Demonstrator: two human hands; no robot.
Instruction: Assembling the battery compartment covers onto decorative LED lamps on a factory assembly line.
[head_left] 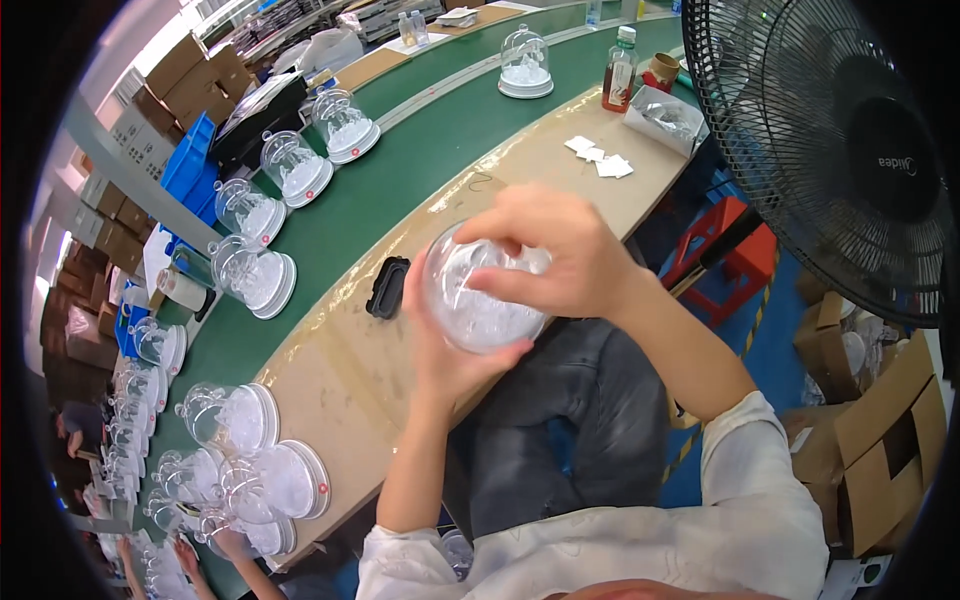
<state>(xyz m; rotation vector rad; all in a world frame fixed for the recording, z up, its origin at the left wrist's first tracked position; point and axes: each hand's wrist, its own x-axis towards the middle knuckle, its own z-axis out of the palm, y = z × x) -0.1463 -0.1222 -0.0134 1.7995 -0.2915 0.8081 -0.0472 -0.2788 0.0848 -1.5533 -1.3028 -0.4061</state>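
Observation:
A round clear dome [488,318] with white, crinkled-looking material inside is held up over the near edge of the bench. My left hand [437,350] cups it from the left and below, fingers wrapped round its side. Over its top curls my right hand [565,250], thumb and bent fingers at the dome's upper part; whatever lies between the fingertips is partly hidden. On the bench to the left lies a small black plastic case [387,288]. Small white square pieces [612,165] are scattered farther right.
Several finished-looking domes on white bases [255,280] line the green conveyor [400,150]; others crowd the bench's left end [290,480], near other people's hands [232,545]. A black fan [830,140], red stool [735,250] and cardboard boxes [880,440] stand at right. A bottle [619,72] stands far right.

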